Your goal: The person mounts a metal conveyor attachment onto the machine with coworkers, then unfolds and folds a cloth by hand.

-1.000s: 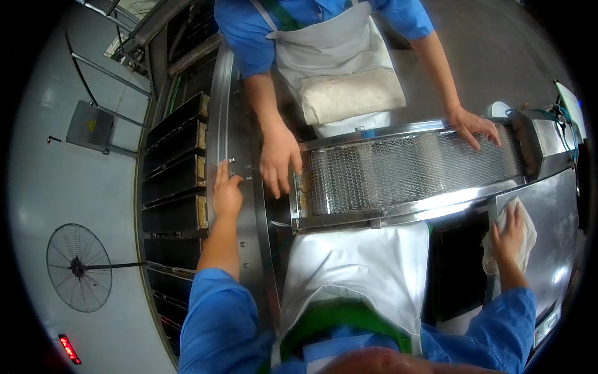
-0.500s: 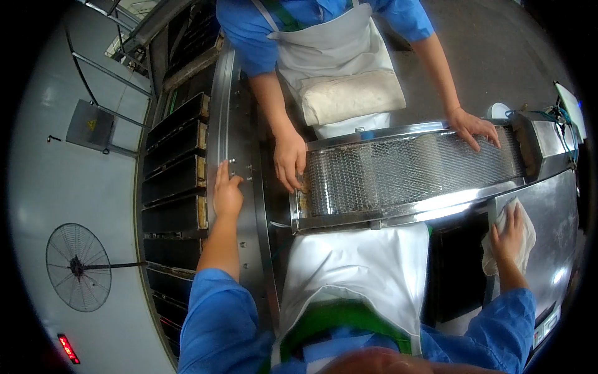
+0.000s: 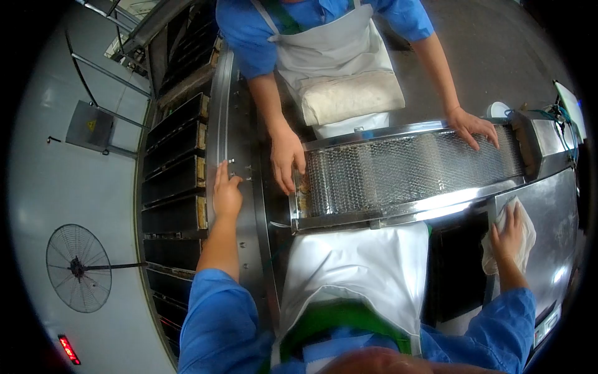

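Observation:
My left hand (image 3: 227,196) rests on the long metal rail (image 3: 246,230), its fingers stretched forward and holding nothing. On the right, my right hand (image 3: 509,235) lies with fingers spread over a pale cloth (image 3: 523,240). The cloth is crumpled at the edge of a steel cover (image 3: 554,218), partly hidden under my palm. Between my arms runs a narrow conveyor with a wire-mesh belt (image 3: 398,168); no goods show on its mesh.
Opposite stands a co-worker, one hand (image 3: 288,159) at the conveyor's left end, the other (image 3: 473,128) over the mesh. Dark trays (image 3: 174,177) line the left side. A wall fan (image 3: 78,267) and a grey electrical box (image 3: 90,124) are farther left.
The co-worker's hand at the conveyor's left end has shifted slightly left. Some dark trays at the upper left look slightly displaced. Both my hands stay in place.

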Demonstrator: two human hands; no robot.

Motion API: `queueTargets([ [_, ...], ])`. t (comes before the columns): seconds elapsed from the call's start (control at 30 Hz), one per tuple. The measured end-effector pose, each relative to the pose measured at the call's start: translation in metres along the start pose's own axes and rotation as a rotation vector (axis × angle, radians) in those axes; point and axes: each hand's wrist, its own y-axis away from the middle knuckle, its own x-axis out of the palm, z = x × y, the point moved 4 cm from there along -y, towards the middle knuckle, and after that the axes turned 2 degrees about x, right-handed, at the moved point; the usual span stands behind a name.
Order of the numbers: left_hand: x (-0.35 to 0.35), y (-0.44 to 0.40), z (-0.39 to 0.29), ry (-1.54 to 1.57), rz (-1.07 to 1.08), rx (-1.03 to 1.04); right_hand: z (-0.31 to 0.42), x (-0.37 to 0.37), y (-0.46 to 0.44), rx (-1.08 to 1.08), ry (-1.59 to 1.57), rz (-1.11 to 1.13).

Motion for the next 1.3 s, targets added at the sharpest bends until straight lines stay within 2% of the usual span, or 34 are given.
queueTargets([
  [1.3,0.0055,-0.0004,0.0045,0.002,-0.016,0.030,0.0013,-0.0006,-0.0007,0.013,0.030,0.016],
])
